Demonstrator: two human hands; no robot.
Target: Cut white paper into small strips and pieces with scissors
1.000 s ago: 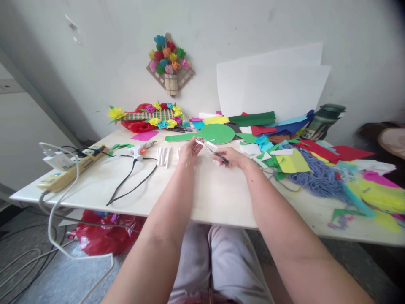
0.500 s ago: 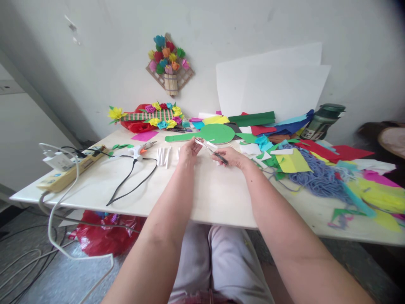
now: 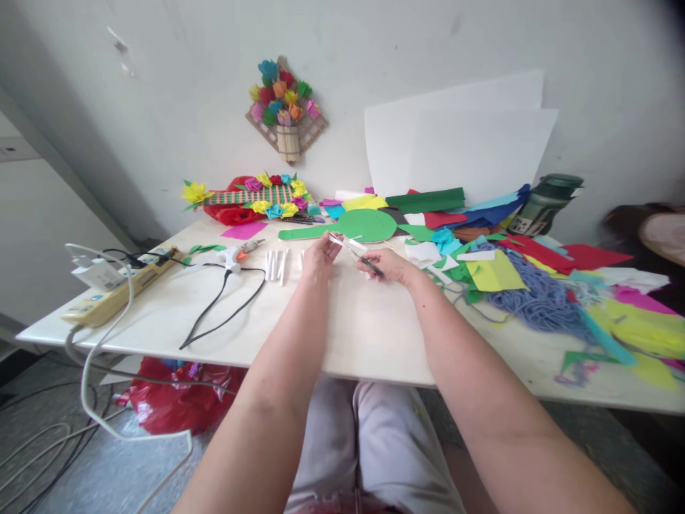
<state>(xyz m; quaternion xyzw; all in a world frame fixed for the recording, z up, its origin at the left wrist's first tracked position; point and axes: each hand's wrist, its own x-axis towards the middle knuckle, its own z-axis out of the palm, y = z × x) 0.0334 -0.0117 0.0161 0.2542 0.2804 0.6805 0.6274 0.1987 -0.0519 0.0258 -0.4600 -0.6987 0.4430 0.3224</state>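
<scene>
My right hand (image 3: 393, 266) grips a pair of scissors (image 3: 359, 256) by the dark handles, blades pointing left toward my left hand (image 3: 320, 258). In the fingertips of my left hand is a small white paper piece (image 3: 353, 241), held up just above the white table (image 3: 342, 321), and the blades meet it. Both hands hover over the table's middle, in front of a green paper cut-out (image 3: 358, 225). A few white paper rolls (image 3: 277, 264) lie just left of my left hand.
A glue gun (image 3: 235, 254) with a black cord lies at left, beside a power strip (image 3: 115, 285) near the left edge. Coloured paper scraps (image 3: 497, 268) and blue yarn (image 3: 540, 300) cover the right side. A dark bottle (image 3: 543, 205), white sheets and paper-flower crafts (image 3: 257, 194) stand at the back.
</scene>
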